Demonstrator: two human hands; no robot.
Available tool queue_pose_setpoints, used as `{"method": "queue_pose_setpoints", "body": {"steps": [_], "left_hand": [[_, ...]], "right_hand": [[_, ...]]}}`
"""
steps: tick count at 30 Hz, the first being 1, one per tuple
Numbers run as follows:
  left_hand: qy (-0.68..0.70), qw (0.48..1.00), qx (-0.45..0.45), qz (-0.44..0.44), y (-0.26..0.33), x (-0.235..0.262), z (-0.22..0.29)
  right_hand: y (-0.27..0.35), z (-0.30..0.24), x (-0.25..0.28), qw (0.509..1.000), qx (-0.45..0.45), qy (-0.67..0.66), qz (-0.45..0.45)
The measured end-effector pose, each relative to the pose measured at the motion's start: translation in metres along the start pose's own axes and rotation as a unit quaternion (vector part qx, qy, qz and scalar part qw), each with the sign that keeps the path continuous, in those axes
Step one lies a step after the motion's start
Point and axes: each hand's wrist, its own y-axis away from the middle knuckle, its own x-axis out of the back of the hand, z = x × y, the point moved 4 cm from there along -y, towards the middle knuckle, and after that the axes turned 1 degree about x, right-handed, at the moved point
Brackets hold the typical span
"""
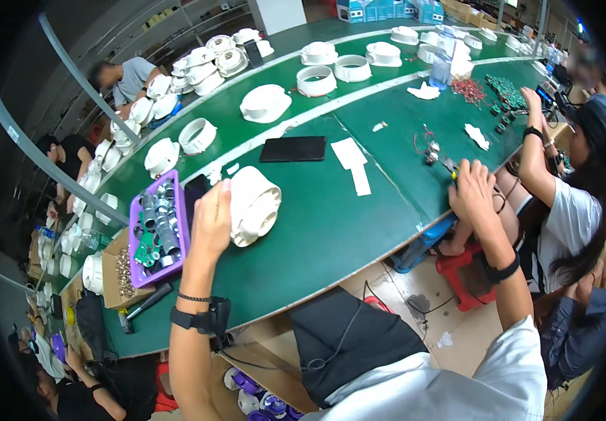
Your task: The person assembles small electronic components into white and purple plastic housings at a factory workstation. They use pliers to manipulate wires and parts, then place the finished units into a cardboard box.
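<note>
One open cardboard box (275,351) stood nearest, below the worktop (317,245), with purple and white parts (273,403) inside; on the worktop's near left stretch lay a hammer (147,303), beside a small carton (112,281) of little metal pieces (123,272) and a purple basket (182,219) that held grey cylinders (166,235) and green circuit boards (148,251); just right of the basket, the left hand (213,216) was pressed round the left side of a white round housing (255,207), which tilted over the worktop; I could not tell whether its underside touched the surface; the right hand (473,188), well apart near the worktop's edge, was curled round yellow-handled pliers (451,168), their tip pointing away to the upper left; just beyond that tip lay a small wired part (431,153), though any contact was too small to make out. Between the two hands and a little farther off lay white paper slips (352,158) and, to their left, a black phone (292,149); farther right, a crumpled white tissue (477,137) lay near a co-worker (576,217), whose hand (531,99) was beside a heap of small green boards (506,91); red wires (468,91) were piled next to these. Beyond a pale curved rail (352,102), white rings and shells (264,103) stood spaced along a green belt (232,119); a person in a grey top (134,77) bent over more shells (143,111) on the far left; blue boxes (380,10) stood farthest away, right of a pale pillar (275,17).
</note>
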Motion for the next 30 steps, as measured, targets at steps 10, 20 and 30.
{"method": "queue_pose_setpoints", "body": {"steps": [10, 20, 30], "left_hand": [[0.017, 0.994, 0.101, -0.036, -0.016, -0.003, -0.004], [0.287, 0.900, 0.260, 0.200, -0.159, -0.032, -0.168], [0.133, 0.882, 0.393, 0.222, -0.197, -0.101, -0.219]], "right_hand": [[0.029, -0.101, 0.010, 0.964, 0.105, -0.245, -0.002], [0.022, -0.111, 0.008, 0.931, 0.119, -0.345, -0.029], [0.028, -0.116, 0.000, 0.923, 0.110, -0.367, -0.033]]}}
